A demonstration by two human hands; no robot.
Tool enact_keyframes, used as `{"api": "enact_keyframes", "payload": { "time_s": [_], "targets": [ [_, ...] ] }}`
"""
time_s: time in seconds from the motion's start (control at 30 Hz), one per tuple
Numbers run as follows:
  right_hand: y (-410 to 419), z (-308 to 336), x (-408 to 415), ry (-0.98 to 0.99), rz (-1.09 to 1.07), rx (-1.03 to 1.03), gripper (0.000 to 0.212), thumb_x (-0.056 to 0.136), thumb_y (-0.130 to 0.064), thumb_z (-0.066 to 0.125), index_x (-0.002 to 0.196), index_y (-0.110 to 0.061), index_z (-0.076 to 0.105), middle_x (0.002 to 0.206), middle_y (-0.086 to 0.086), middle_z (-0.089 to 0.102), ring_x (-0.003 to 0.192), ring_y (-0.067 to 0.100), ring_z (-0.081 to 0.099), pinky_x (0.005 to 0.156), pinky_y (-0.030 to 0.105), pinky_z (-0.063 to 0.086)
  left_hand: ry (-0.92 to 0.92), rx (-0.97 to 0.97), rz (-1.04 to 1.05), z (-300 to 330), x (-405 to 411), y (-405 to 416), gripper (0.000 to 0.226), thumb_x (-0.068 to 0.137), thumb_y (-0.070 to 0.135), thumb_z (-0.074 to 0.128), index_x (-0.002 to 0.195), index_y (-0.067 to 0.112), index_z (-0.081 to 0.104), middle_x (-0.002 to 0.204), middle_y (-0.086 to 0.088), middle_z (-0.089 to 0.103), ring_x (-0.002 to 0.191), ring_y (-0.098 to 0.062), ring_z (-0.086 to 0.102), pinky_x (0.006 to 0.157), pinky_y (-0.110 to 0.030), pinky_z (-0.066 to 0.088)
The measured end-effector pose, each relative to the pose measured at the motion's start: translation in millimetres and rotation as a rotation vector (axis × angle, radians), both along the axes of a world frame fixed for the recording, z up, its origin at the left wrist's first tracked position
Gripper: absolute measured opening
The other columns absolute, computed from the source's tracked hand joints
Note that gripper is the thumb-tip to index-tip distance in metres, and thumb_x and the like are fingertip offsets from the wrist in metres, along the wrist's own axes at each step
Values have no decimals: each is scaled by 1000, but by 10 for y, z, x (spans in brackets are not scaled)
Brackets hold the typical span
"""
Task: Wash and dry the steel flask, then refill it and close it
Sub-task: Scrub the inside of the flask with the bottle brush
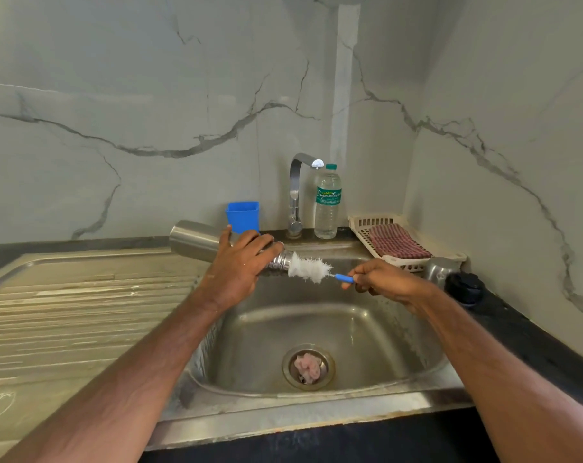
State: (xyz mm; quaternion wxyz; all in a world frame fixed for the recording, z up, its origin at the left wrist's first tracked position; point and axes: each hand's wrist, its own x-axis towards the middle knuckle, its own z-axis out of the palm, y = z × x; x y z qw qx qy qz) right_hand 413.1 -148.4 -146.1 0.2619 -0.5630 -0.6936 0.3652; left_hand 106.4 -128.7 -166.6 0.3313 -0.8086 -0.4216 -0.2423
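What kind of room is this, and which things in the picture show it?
Most likely a home kitchen, at the washing-up corner. A steel sink with a ribbed draining board, a tap against a marble-look wall, and a small drying rack holding a cloth all suggest it.

Left hand (240, 262) gripping; right hand (380, 279) fingers pinching.

Two bare forearms enter frame from bottom edge, no sleeves visible anywhere along them. Left hand (240, 265) bare: no glove, no ring, no watch or band at wrist. Right hand (380, 279) likewise bare, wrist unadorned. Fine hair shows along both forearms. Short nails on visible fingers. Nothing else of person in view.
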Motion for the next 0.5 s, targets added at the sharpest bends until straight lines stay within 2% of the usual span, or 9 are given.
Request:
{"api": "enact_keyframes", "payload": {
  "time_s": [0.1, 0.23, 0.33, 0.4, 0.5],
  "targets": [
    [-65, -3, -226, 8, 1, 2, 27, 102, -7, 50, 99, -11, 77, 79, 0, 60, 75, 12, 47, 64, 23, 34, 73, 7, -61, 22, 246, -46, 86, 56, 1, 89, 131, 23, 55, 126, -1, 63, 114, -25, 52, 97, -69, 43],
    [-43, -13, -334, -42, -37, 76, 26, 105, -10, 47, 103, -14, 72, 96, 6, 63, 84, 14, 52, 73, 28, 40, 74, -12, -68, -14, 412, -26, 87, 60, 2, 88, 134, 24, 51, 129, 0, 62, 118, -23, 48, 100, -68, 43],
    [-31, -26, -274, -182, -16, 141, 27, 107, -22, 46, 110, -19, 73, 92, -2, 63, 78, 9, 54, 65, 24, 38, 125, -1, -51, -34, 362, -21, 87, 65, 5, 89, 141, 23, 51, 139, -1, 58, 125, -22, 48, 101, -71, 40],
    [8, -63, -259, -193, -29, 203, 26, 107, -29, 47, 107, -25, 73, 92, -1, 65, 79, 12, 58, 67, 26, 43, 111, -4, 5, -14, 324, -16, 95, 63, 16, 93, 146, 23, 46, 145, -4, 56, 130, -24, 50, 104, -74, 37],
    [85, -100, -166, -141, -72, 292, 25, 106, -32, 50, 101, -27, 74, 81, -4, 61, 68, 11, 50, 61, 27, 38, 43, -33, 157, 47, 166, 7, 110, 53, 44, 98, 146, 25, 42, 148, -7, 54, 132, -29, 54, 106, -75, 31]
  ]
}}
